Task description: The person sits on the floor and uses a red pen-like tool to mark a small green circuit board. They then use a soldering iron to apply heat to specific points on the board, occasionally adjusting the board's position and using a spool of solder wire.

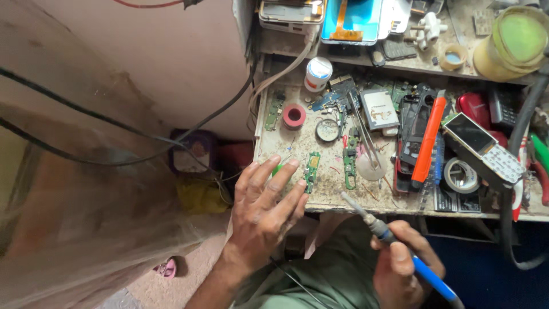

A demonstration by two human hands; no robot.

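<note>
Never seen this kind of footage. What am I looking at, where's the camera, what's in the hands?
This is a single view from a camera worn on a person's head, looking down at their own two bare hands; there is no machine. The left hand rests with spread fingers on the edge of a cluttered, dusty workbench, fingertips touching a small narrow green circuit board. The right hand grips a blue-handled soldering iron, its tip raised near the bench edge. Around them lie a second green circuit strip, a red tape roll, metal tweezers, an orange-handled tool and a keypad phone.
</note>
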